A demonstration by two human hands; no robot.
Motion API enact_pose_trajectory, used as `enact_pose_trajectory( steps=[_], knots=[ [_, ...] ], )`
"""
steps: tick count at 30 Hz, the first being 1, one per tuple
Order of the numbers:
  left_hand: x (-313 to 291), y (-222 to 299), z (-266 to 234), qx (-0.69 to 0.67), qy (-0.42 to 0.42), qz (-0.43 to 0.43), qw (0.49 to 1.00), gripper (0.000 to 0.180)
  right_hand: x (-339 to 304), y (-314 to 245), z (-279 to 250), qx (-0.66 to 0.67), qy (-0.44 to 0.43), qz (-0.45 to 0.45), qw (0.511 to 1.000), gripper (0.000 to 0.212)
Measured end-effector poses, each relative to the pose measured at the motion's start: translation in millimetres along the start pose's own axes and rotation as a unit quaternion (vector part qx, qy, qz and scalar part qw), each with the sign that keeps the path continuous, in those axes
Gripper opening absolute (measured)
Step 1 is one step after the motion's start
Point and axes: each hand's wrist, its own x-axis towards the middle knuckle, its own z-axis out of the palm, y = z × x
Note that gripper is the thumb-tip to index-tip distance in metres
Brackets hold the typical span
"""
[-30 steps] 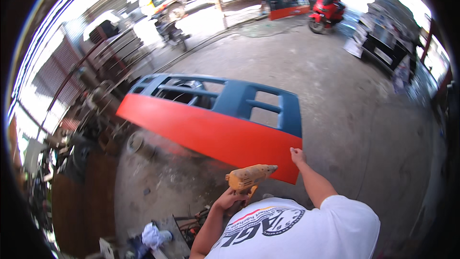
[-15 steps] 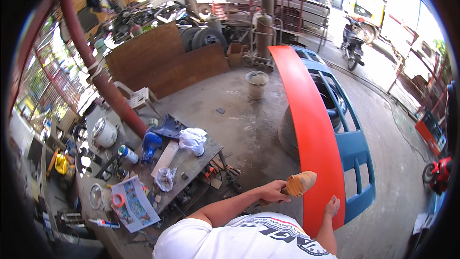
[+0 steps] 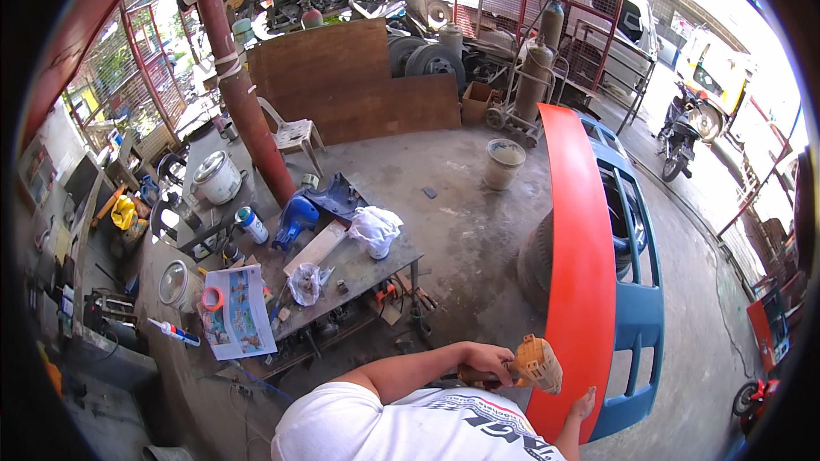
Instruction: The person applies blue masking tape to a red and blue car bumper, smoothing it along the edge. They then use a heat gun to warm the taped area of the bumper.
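A yellow pistol-grip power tool (image 3: pixel 538 364) is in my left hand (image 3: pixel 489 363), whose fingers wrap round its dark handle. The tool's vented body hangs over the left edge of a long bumper's red strip (image 3: pixel 582 265); I cannot tell whether it touches. My right hand (image 3: pixel 583 403) is at the near end of the red strip, fingers extended and holding nothing that I can see. To the right of the strip runs the bumper's blue-green part (image 3: pixel 636 316), with rectangular openings. A tyre (image 3: pixel 536 260) stands under the bumper.
At left, a cluttered workbench (image 3: pixel 376 282) carries a blue spray gun-like item (image 3: pixel 295 220), a white cloth (image 3: pixel 374 229), a newspaper sheet (image 3: pixel 243 324) and an orange tape roll (image 3: pixel 213 298). Beyond are a bucket (image 3: pixel 504 164), a plastic chair (image 3: pixel 295 132), gas cylinders (image 3: pixel 534 77) and a motorcycle (image 3: pixel 679 137).
My view has turned left, so the surroundings sit farther right in the picture. The power tool has come nearer to me and turned, its vents now showing. My right hand is lower in view.
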Motion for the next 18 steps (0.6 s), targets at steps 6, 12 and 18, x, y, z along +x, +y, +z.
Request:
enact_pose_trajectory(
  steps=[6,12,18],
  knots=[
    [0,7,2,0.018,0.025,-0.004,1.0,0.029,1,50,-18,-0.003,-0.01,0.026,1.0,0.075],
    [-5,3,-4,0.014,0.043,0.02,0.999,0.024,-6,42,-4,0.003,-0.022,0.045,0.999,0.072],
    [-19,6,-16,0.085,0.08,0.03,0.993,0.021,7,15,21,-0.07,0.05,0.014,0.996,0.072]
  ],
)
